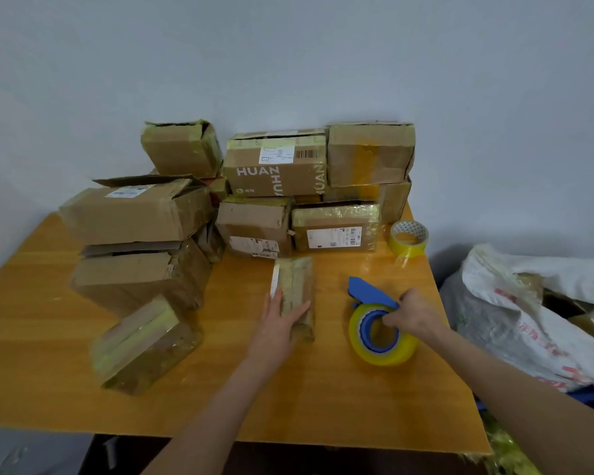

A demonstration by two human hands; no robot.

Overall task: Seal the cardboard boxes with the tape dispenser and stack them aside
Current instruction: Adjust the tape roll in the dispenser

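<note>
1. Orange wood-grain laminate covers the surface (323, 399), which stands against a pale grey wall (288, 63).
2. The left hand (282, 320) lies flat, fingers spread, on a small tape-wrapped box (297, 286) near the middle of the surface; its grip is not closed around the box.
3. The right hand (414, 311) has its grip curled tight on the blue tape dispenser (374, 317), fingers hooked into the core of the yellow tape roll mounted on it. The dispenser rests on the surface just right of the small box, apart from it.
4. A second, spare roll of yellow tape (409, 238) stands near the right edge, further back.
5. Cardboard boxes are piled along the back: a "HUAN" printed box (275, 173) sits on top of the central pile, and a large box with open flaps (138, 214) lies tilted on the left pile.
6. One heavily taped box (141, 344) lies at an angle at the front left.
7. A white woven sack (542, 320) sits off the surface's right side, with cardboard showing inside.
</note>
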